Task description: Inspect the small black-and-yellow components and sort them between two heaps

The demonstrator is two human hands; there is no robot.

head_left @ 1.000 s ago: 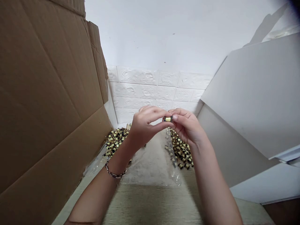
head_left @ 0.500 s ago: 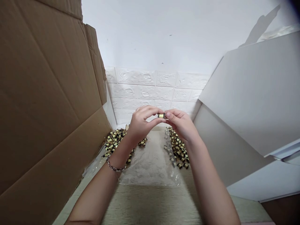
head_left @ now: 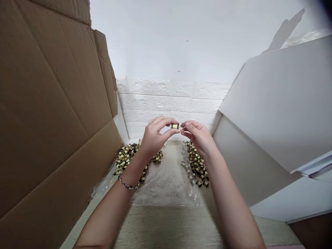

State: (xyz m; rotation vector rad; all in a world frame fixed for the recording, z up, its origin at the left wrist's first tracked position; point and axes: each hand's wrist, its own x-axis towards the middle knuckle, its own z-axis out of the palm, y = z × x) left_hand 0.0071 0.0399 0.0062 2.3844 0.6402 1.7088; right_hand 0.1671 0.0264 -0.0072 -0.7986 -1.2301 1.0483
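A small black component with a yellow band [head_left: 175,126] is pinched between the thumb and index finger of my left hand [head_left: 155,134]. Just to its right, my right hand [head_left: 197,135] has its thumb and fingers closed together by thin wires at the component's right end; what they grip is too small to make out. Below the hands a clear plastic bag [head_left: 166,186] lies flat. Similar components form a left pile [head_left: 127,155], partly behind my left forearm, and a right pile [head_left: 195,159] beside my right wrist.
A tall brown cardboard sheet [head_left: 52,103] stands along the left. White panels [head_left: 280,103] rise at the right. Behind the table [head_left: 166,228] is a white brick-patterned wall [head_left: 150,88].
My left hand and the component have shifted slightly left. A small gap has opened between the component's body and my right fingertips.
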